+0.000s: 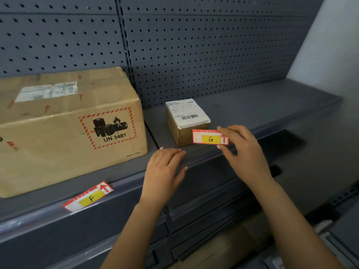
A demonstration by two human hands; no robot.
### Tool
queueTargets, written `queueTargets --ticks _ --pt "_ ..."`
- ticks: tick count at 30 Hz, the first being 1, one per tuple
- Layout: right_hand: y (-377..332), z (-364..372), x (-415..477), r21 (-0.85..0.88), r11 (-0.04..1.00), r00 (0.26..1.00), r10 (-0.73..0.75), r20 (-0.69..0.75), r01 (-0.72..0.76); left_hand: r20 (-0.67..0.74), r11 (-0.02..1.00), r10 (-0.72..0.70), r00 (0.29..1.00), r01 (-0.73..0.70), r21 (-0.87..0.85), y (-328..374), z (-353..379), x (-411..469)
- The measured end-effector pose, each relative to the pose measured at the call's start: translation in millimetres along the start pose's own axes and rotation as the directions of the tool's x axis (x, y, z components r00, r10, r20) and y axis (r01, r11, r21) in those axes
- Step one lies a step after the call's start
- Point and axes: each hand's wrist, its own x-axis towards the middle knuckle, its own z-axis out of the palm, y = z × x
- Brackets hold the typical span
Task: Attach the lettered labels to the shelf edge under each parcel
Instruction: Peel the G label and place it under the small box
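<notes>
My right hand (244, 152) pinches a red and white label with a yellow patch marked G (208, 137) by its right end, holding it in front of a small cardboard parcel (186, 121) with a white shipping sticker. My left hand (165, 171) rests flat on the dark shelf edge (202, 158) just left of and below that parcel, fingers apart, holding nothing. A large cardboard parcel (68, 129) with a UN 3481 battery mark stands at the left. Under it a label marked F (89, 197) sits in the shelf edge strip.
A grey pegboard back panel (194, 45) rises behind the shelf. The shelf top (262, 105) runs on to the right of the small parcel. Lower shelves (213, 220) show beneath, and a pale wall (330, 45) stands at the right.
</notes>
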Motion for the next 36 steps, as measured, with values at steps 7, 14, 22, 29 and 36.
queueTargets --ticks 7,14,22,29,36 --pt "18.1 3.9 10.9 0.038 0.998 0.998 -0.058 -0.007 0.058 -0.061 0.976 0.155 0.986 -0.144 0.163 1.1 14.0 1.1" --pt "34.4 6.7 20.5 0.164 0.982 0.995 -0.099 0.004 0.097 -0.051 0.938 0.176 0.983 -0.151 0.312 -0.6 28.3 0.0" --pt "33.5 6.7 19.4 0.193 0.962 0.981 -0.193 -0.021 0.194 -0.066 0.876 0.335 0.94 -0.284 0.39 -10.9 33.5 -4.2" --pt "36.5 0.4 21.8 0.093 0.967 0.97 -0.241 0.046 0.236 -0.092 0.882 0.342 0.935 -0.286 0.375 -8.9 30.7 -5.8" --pt "43.5 6.9 20.2 0.085 0.967 0.942 -0.253 0.223 0.24 -0.094 0.894 0.337 0.937 -0.287 0.344 -11.5 34.0 -8.0"
